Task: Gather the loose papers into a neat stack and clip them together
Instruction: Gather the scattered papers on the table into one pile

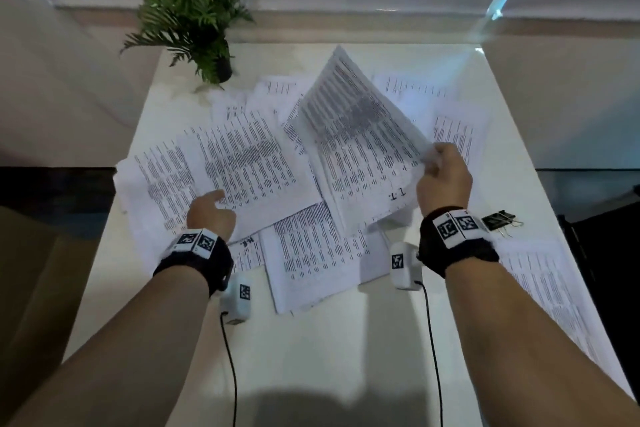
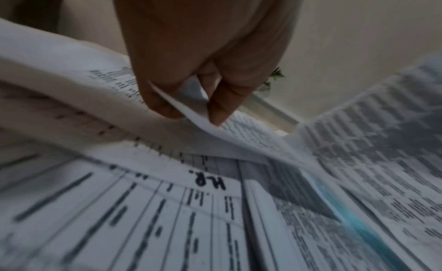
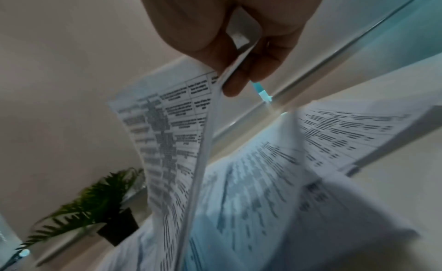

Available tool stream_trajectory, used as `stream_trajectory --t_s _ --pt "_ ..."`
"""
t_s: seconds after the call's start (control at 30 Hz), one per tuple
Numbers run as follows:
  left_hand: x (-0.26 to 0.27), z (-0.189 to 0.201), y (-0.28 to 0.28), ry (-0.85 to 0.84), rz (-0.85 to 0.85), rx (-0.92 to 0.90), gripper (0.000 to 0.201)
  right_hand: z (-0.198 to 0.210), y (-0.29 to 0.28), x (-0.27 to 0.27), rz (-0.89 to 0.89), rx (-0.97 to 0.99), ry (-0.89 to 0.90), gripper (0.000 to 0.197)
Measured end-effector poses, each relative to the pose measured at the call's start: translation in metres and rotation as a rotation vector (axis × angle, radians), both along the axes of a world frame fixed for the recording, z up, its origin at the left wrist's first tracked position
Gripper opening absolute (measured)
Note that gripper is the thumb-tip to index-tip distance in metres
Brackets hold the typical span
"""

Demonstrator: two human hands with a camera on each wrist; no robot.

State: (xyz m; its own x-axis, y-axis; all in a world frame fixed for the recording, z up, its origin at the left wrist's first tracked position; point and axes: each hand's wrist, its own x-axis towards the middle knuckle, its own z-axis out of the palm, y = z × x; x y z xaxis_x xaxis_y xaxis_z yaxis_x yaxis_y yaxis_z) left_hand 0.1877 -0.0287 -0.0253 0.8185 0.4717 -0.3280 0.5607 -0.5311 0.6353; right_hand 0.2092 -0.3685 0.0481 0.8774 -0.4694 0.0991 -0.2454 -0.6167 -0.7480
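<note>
Printed sheets (image 1: pixel 311 246) lie scattered and overlapping across the white table (image 1: pixel 311 357). My right hand (image 1: pixel 443 173) pinches the corner of a few sheets (image 1: pixel 353 128) and holds them lifted and tilted above the pile; the right wrist view shows the thumb and fingers (image 3: pixel 236 85) clamped on those sheets (image 3: pixel 172 142). My left hand (image 1: pixel 211 211) pinches the near edge of a sheet (image 1: pixel 242 166) on the left of the pile, its edge (image 2: pixel 191 112) curling between thumb and fingers (image 2: pixel 220 108). A black binder clip (image 1: pixel 498 220) lies on the table just right of my right wrist.
A small potted fern (image 1: pixel 197 21) stands at the table's back left corner. One more sheet (image 1: pixel 554 295) lies along the right edge of the table. The near part of the table holds only my forearms and their cables.
</note>
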Motion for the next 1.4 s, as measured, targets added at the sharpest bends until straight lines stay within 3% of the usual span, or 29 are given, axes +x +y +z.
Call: stream_trajectory --t_s 0.17,0.23,0.3,0.33,0.4,0.47,0.53,0.63,0.7,0.77,0.83,0.93,1.03,1.13,1.2,1.27,1.33,1.4 --pt "0.0 0.05 0.018 -0.337 -0.061 0.398 0.058 0.027 0.023 0.005 0.212 -0.323 -0.154 0.027" --pt "0.003 0.071 0.032 -0.522 -0.158 0.543 0.049 0.041 0.035 0.007 0.314 -0.435 -0.2 0.022" --pt "0.002 0.093 0.038 -0.708 -0.293 0.564 0.034 0.053 0.049 0.009 0.442 -0.513 -0.278 0.017" --pt "-0.002 0.105 0.036 -0.753 -0.371 0.497 0.037 0.059 0.059 0.009 0.513 -0.558 -0.319 0.019" --pt "-0.016 0.126 0.025 -0.73 -0.538 0.36 0.055 0.069 0.082 0.007 0.625 -0.625 -0.373 0.029" --pt "-0.032 0.142 0.01 -0.652 -0.68 0.357 0.069 0.079 0.106 0.006 0.681 -0.629 -0.426 0.037" --pt "-0.042 0.144 0.001 -0.606 -0.748 0.409 0.062 0.09 0.127 0.005 0.714 -0.562 -0.476 0.038" --pt "-0.043 0.132 0.003 -0.681 -0.676 0.489 0.021 0.102 0.145 0.006 0.712 -0.445 -0.593 0.032" --pt "-0.042 0.126 0.014 -0.748 -0.57 0.419 0.013 0.101 0.146 0.009 0.652 -0.34 -0.642 0.027" --pt "-0.039 0.125 0.027 -0.765 -0.414 0.313 0.013 0.091 0.14 0.016 0.55 -0.235 -0.641 0.035" --pt "-0.035 0.118 0.043 -0.667 -0.162 0.152 0.014 0.068 0.129 0.024 0.445 -0.131 -0.553 0.053" --pt "-0.032 0.093 0.067 -0.484 0.138 -0.054 0.024 0.016 0.11 0.025 0.367 -0.054 -0.093 0.066" --pt "-0.036 0.062 0.086 -0.331 0.24 -0.045 0.038 -0.035 0.094 0.007 0.333 -0.194 0.391 0.073" --pt "-0.045 0.034 0.098 -0.19 0.373 -0.097 0.073 -0.065 0.087 -0.015 0.272 -0.367 0.658 0.086" --pt "-0.051 0.021 0.101 -0.046 0.4 -0.066 0.084 -0.077 0.088 -0.023 0.236 -0.352 0.728 0.076" --pt "-0.054 0.009 0.103 0.129 0.316 0.028 0.072 -0.081 0.087 -0.023 0.243 -0.307 0.761 0.051" --pt "-0.056 0.002 0.102 0.252 0.251 0.119 0.062 -0.077 0.08 -0.017 0.269 -0.248 0.708 0.028" --pt "-0.055 -0.003 0.098 0.336 0.232 0.207 0.062 -0.068 0.067 -0.01 0.243 -0.175 0.585 0.021"
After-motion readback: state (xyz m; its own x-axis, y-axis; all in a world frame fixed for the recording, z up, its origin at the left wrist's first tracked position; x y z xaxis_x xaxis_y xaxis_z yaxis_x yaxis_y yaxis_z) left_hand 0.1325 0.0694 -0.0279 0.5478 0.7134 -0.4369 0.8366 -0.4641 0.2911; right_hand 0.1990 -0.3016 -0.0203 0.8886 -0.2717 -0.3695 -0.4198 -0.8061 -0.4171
